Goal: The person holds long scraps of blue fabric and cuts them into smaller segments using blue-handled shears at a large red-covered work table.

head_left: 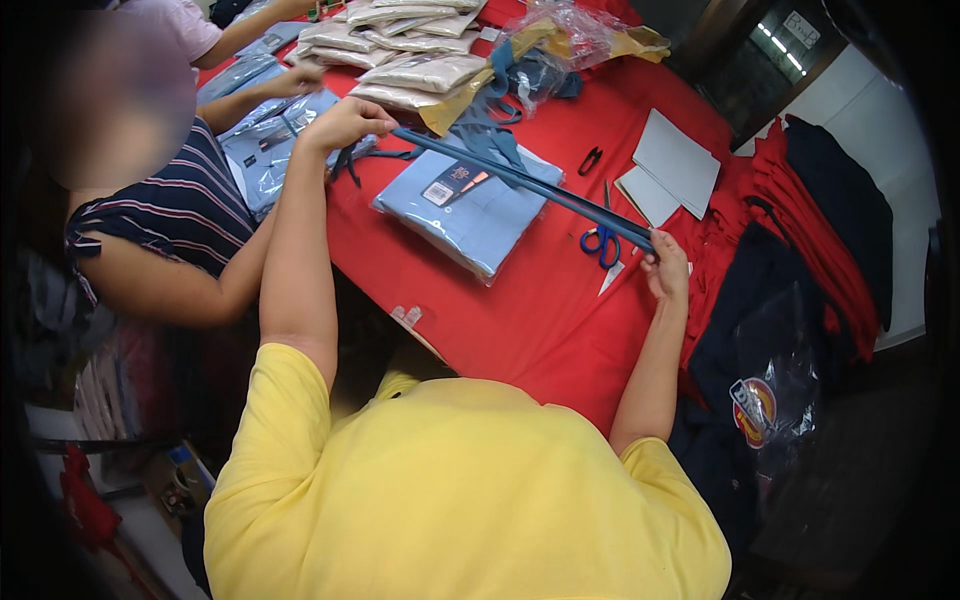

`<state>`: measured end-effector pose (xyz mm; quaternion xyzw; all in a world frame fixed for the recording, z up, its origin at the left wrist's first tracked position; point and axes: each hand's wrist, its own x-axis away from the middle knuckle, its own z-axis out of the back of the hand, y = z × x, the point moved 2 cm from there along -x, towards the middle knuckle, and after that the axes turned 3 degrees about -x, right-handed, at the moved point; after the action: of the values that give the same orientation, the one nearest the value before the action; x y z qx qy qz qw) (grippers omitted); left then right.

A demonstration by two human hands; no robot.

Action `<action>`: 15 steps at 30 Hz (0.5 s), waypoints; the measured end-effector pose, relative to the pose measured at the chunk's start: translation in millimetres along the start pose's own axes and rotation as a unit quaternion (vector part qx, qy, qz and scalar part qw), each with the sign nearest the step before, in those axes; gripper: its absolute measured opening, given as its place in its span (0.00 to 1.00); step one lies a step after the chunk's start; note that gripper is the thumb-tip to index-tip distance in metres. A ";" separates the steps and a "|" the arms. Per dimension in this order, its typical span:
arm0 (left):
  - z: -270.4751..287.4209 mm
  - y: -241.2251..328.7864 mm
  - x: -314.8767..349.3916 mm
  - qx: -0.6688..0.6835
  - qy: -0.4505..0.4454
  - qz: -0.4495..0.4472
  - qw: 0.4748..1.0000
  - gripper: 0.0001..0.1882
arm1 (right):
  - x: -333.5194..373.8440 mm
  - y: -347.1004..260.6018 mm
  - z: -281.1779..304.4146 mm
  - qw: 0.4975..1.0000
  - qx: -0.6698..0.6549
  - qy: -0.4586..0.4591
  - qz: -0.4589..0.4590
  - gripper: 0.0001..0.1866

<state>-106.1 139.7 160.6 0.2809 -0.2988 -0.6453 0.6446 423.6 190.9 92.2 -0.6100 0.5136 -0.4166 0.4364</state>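
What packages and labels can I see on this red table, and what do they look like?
Clear bag of folded light-blue cloth, table centre, flat rectangle.
Label on it: small, dark and white.
Beige bagged packs, far end, stacked.
Blue bagged packs, left.
Round red-yellow emblem on dark bagged garment, right.

A dark blue strap (520, 180) crosses a light blue bagged shirt (465, 210) on the red desk (540, 310), with blue-handled scissors (601, 243), white cards (675, 160), beige packets (420, 72) at its far edge.

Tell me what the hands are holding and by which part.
Both hands hold one long dark blue strap stretched over the red table: the left hand grips one end, the right hand the other.
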 end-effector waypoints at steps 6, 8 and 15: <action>-108.1 96.4 5.2 -0.202 0.081 -0.222 0.950 0.34 | 36.2 -37.9 -74.4 0.977 0.168 -0.050 0.123 0.07; -158.3 157.4 30.1 -0.055 0.066 -0.320 0.943 0.38 | 58.3 -66.5 -111.2 0.960 0.215 -0.083 0.158 0.07; -209.3 203.4 66.2 0.230 0.054 -0.237 0.943 0.13 | 85.2 -97.3 -133.0 0.918 0.253 -0.177 0.247 0.08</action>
<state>184.6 70.5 175.2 0.5180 -0.3288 -0.6770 0.4065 332.6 101.5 227.0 -0.3968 0.4399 -0.2966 0.7490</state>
